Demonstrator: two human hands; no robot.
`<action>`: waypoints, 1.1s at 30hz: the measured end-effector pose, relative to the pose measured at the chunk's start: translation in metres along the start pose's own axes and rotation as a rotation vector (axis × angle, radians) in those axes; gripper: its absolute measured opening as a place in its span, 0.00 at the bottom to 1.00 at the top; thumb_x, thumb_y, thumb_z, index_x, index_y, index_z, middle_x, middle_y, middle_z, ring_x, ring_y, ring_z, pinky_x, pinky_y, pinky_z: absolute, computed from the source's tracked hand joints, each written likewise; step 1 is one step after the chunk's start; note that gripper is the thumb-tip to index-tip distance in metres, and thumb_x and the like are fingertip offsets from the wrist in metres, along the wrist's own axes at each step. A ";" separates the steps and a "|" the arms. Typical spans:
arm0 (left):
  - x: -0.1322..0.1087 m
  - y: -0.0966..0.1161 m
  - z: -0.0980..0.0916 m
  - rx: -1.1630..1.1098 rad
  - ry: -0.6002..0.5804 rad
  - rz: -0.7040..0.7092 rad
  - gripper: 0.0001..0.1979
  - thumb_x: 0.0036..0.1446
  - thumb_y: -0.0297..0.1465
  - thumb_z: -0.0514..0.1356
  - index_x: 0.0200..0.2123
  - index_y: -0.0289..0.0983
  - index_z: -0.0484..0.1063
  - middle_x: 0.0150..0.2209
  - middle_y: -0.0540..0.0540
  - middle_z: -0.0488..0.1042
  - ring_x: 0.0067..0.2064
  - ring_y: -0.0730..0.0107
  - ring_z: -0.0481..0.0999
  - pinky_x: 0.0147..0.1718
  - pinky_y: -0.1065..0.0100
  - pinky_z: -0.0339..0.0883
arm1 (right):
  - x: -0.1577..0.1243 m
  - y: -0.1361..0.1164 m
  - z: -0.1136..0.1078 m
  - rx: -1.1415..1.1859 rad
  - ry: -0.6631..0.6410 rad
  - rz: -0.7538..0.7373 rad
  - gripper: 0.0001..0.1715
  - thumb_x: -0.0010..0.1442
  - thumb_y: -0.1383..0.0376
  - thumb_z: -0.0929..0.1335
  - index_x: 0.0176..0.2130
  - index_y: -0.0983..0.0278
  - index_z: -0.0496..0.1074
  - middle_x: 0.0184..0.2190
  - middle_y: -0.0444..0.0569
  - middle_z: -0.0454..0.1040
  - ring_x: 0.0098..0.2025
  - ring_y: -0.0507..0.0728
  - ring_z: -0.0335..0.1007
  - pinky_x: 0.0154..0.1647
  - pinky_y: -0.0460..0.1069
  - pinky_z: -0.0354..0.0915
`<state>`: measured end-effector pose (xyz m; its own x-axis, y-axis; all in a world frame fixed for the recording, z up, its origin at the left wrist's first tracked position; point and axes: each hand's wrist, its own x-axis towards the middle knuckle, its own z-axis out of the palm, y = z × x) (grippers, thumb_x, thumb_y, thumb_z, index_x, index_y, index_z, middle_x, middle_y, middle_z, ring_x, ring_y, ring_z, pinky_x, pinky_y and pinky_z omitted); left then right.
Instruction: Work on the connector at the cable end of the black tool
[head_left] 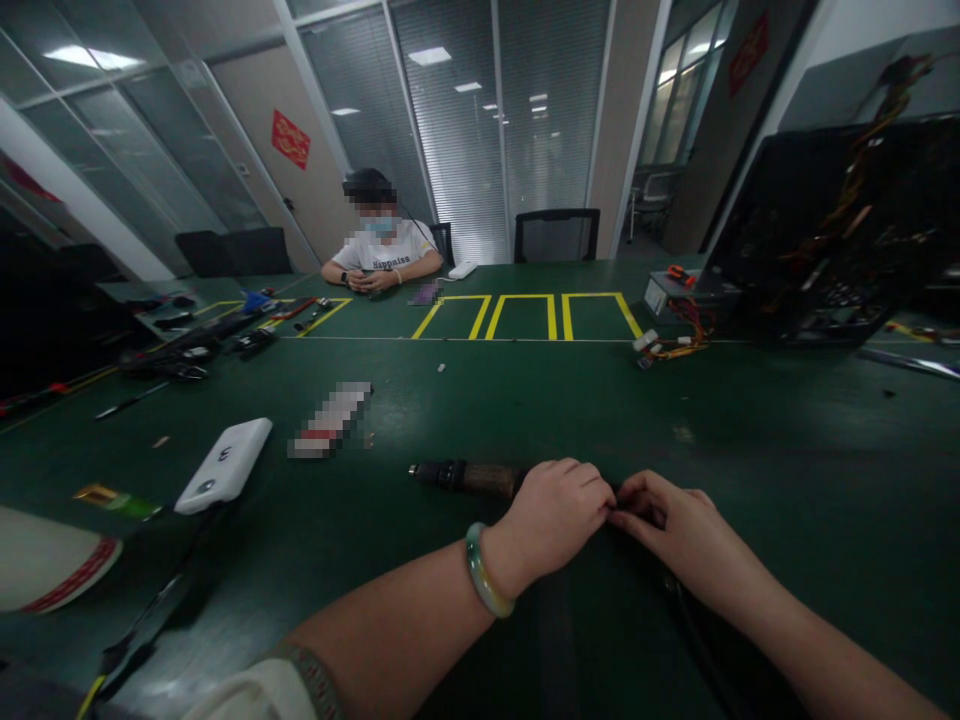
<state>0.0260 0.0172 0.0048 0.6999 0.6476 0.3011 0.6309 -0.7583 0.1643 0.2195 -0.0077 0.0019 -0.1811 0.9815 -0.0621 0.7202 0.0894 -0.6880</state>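
Observation:
A dark, brown-barrelled electric screwdriver lies across the green table, its silver tip pointing left. My left hand, with a jade-like bangle on the wrist, is closed over its rear part. Just beside it, my right hand pinches with thumb and forefinger at the tail end, where a dark cord comes away. The fingertips of both hands almost meet, and what lies between them is mostly hidden. From under my right hand the cord curves down toward the near edge.
A white power bank with a cable, a green-handled tool and a white cup-like container lie left. Opposite sits a masked person. A power supply box and an open computer case stand at right.

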 end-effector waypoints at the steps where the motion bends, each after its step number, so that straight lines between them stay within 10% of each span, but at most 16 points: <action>1: 0.000 0.000 0.000 -0.001 -0.002 -0.001 0.04 0.63 0.32 0.59 0.38 0.38 0.72 0.38 0.49 0.72 0.42 0.68 0.71 0.41 0.65 0.65 | -0.001 0.000 -0.002 -0.025 -0.019 -0.005 0.10 0.57 0.56 0.68 0.38 0.58 0.72 0.28 0.43 0.76 0.30 0.56 0.73 0.31 0.49 0.62; 33: 0.000 0.001 -0.002 -0.015 0.018 -0.050 0.08 0.59 0.35 0.63 0.39 0.38 0.69 0.38 0.50 0.72 0.41 0.67 0.71 0.40 0.65 0.66 | -0.002 0.006 -0.004 0.063 -0.089 0.012 0.14 0.63 0.53 0.64 0.37 0.58 0.74 0.33 0.43 0.78 0.34 0.56 0.74 0.31 0.47 0.63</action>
<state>0.0264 0.0164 0.0070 0.6613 0.6836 0.3089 0.6600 -0.7259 0.1935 0.2267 -0.0088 0.0004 -0.2336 0.9632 -0.1332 0.6796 0.0638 -0.7308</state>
